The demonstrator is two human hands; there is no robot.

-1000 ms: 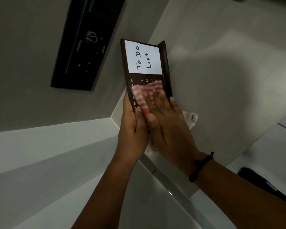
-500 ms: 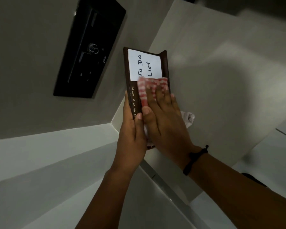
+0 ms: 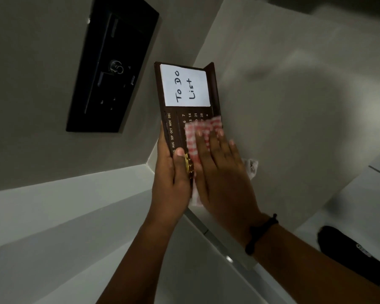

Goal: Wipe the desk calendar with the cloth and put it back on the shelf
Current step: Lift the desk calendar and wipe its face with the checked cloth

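Note:
The dark brown desk calendar point(image 3: 176, 119) is held up in the air, with a white "To Do List" card on its upper part and month names and dates below. My left hand point(image 3: 170, 178) grips its lower left edge, thumb on the front. My right hand point(image 3: 222, 170) presses a red-and-white checked cloth point(image 3: 201, 132) flat against the calendar's lower right face, covering part of the dates. A loose end of the cloth sticks out to the right of my right hand.
A black wall panel point(image 3: 112, 69) with a round knob hangs on the grey wall to the left. A white ledge point(image 3: 64, 194) runs below it into the corner. A black object point(image 3: 349, 246) lies on the white surface at lower right.
My right hand has slid the cloth back down from the edge of the white card onto the date area. The left hand keeps its grip on the calendar.

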